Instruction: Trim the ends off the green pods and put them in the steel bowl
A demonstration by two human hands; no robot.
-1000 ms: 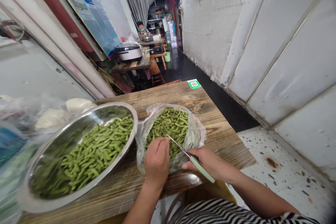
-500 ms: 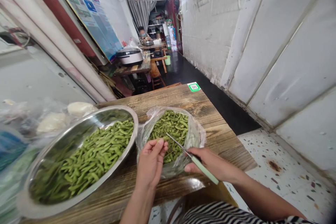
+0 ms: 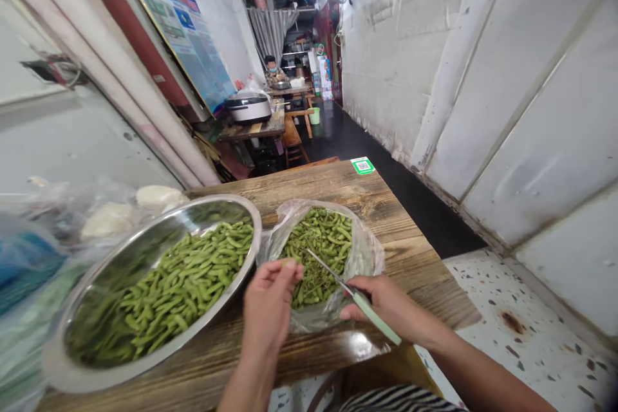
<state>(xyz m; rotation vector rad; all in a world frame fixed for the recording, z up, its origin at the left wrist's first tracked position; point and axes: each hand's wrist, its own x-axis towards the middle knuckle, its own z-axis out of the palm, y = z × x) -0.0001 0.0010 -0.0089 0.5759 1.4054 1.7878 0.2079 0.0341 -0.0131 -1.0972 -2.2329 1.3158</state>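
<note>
My left hand [image 3: 270,296] is closed in a pinch beside the plastic bag's left rim, with a small green soybean pod [image 3: 292,262] at its fingertips, mostly covered. My right hand [image 3: 383,306] grips scissors [image 3: 369,315] with a pale green handle. Their metal blades point up and left over the bag, apart from the left fingertips. Under them, the clear plastic bag [image 3: 369,257] stands with its mouth spread, full of green pods and stems [image 3: 321,232]. Left of it, a large steel basin [image 3: 255,225] holds many loose pods [image 3: 188,283].
All this rests on a wooden table [image 3: 405,238] with a green code sticker [image 3: 363,166] at its far corner. Plastic bags [image 3: 109,222] crowd the left side. Beyond are a rice cooker [image 3: 248,107] on another table and a person [image 3: 273,71] seated farther back.
My left hand has shifted slightly left, away from the blade tips. The scissors stay over the bag. The camera view has turned a little, and the far person now shows more clearly.
</note>
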